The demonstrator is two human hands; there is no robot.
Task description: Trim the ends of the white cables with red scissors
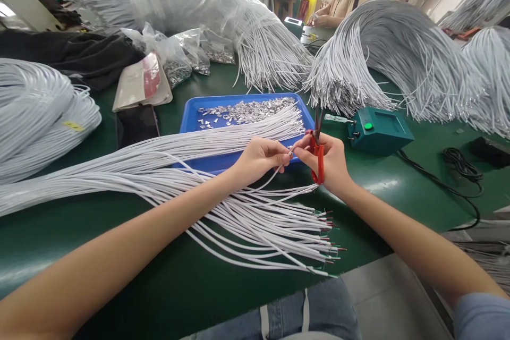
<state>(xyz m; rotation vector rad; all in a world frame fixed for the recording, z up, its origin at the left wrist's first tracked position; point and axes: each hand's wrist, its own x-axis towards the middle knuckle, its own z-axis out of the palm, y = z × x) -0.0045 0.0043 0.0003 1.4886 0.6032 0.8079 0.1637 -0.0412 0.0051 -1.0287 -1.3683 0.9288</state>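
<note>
As seen in the head view, a glossy green desk (179, 287), with grey floor (378, 297) past its near edge and a co-worker (341, 4) in the room beyond. On the desk, a blue tray (190, 123) with small metal pieces (247, 111) strewn in its far part and an upper bundle (199, 139) of white cables lying across it; nearer, a lower bundle (258, 223) fanned out, red and green wire ends showing. To the right, a teal device (384, 133) with a green button (368, 126); to the left, a dark flat slab (137, 126), a booklet (137, 82) and a cable coil (40, 122). Farther back, a plastic-wrapped bundle (187, 5) and grey cables (402, 26), screening part of the room. Left forearm (159, 223) slanting across the lower bundle, hiding a stretch of it. Left hand (265, 155) and right hand (333, 162) nearly meeting over the tray's near right part, fingertips pinching a single white cable (273, 175) near its end; red-handled scissors (321, 162) also in the right hand, blades upward.
</note>
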